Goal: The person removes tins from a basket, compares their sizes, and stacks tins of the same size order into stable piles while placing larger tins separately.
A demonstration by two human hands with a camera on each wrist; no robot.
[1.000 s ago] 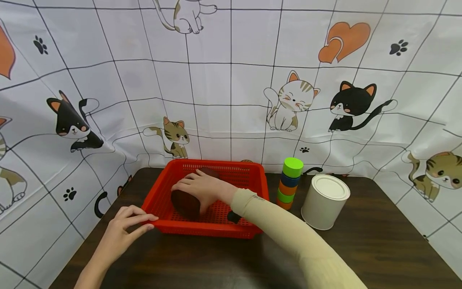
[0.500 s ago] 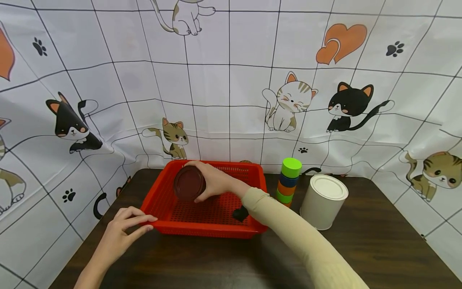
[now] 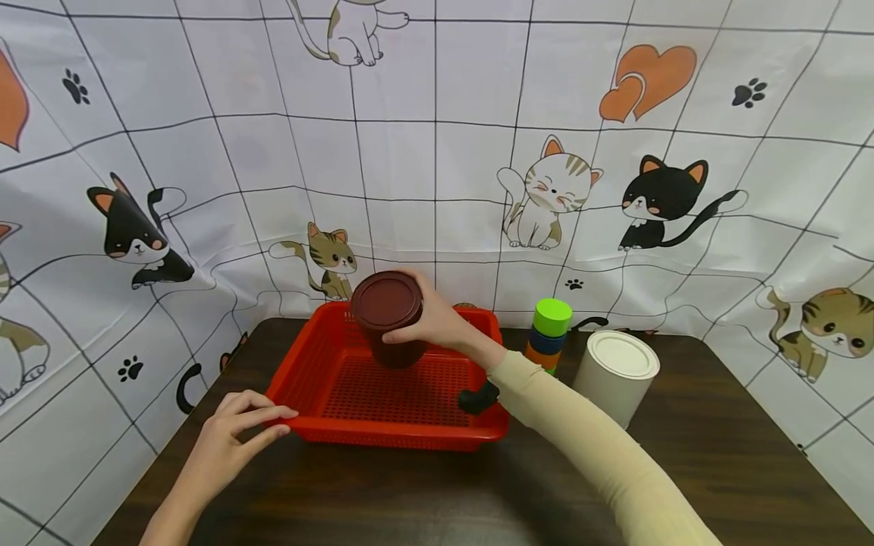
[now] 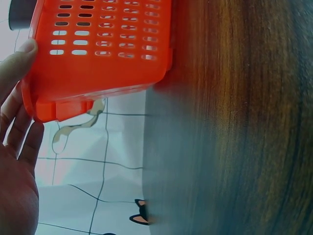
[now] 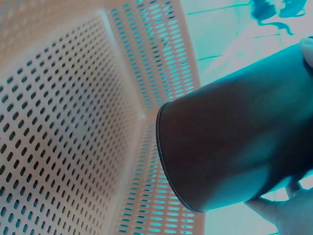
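Note:
My right hand (image 3: 444, 318) grips a dark brown lidded canister (image 3: 387, 299), holding it tilted with its lid facing me. In the head view the canister overlaps the red plastic basket (image 3: 403, 434). The right wrist view shows the side and base edge of the canister (image 5: 234, 132) over the perforated basket (image 5: 58, 122), with fingertips at its wall. At the basket's near left corner my left hand (image 3: 228, 440) pinches the rim. In the left wrist view, the thumb and fingers of the left hand (image 4: 17, 171) lie on either side of the basket's edge (image 4: 98, 73).
Right of the basket stands a stack of coloured round pieces (image 3: 549, 326), topped in bright green. A cream lidded can (image 3: 617, 375) is beside it, partly behind my sleeve (image 3: 580, 436). A cat-print sheet (image 3: 437, 189) hangs behind the dark wooden table (image 3: 382, 493).
My right hand has raised the canister from the basket's floor and moved it rightward, its lid coming into view. My left hand has stayed at the basket's corner.

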